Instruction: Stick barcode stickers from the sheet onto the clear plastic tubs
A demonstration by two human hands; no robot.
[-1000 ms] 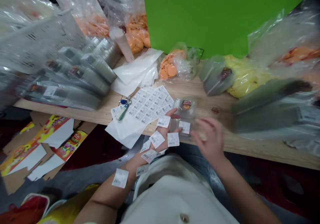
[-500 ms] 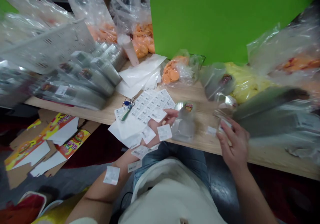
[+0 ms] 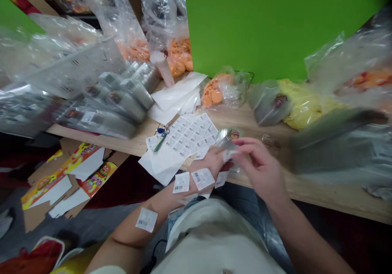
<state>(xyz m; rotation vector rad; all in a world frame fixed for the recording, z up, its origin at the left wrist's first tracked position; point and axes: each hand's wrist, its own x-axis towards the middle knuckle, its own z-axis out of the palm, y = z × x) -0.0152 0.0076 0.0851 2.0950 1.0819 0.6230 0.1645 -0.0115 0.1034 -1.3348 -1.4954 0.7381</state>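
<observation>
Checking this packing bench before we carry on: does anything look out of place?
Yes: barcode labels are stuck on the left forearm rather than on packaging. That looks odd, though they may be kept there within reach of the right hand, which is by a clear plastic pack.

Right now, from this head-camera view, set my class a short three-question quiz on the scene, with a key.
1. Which forearm carries the barcode labels, left or right?
2. True or false: the label sheet lies on the wooden table.
3. What fills the clear bag behind the sheet? A orange pieces, B screws, C batteries.

Key: 1 left; 2 true; 3 A.
</observation>
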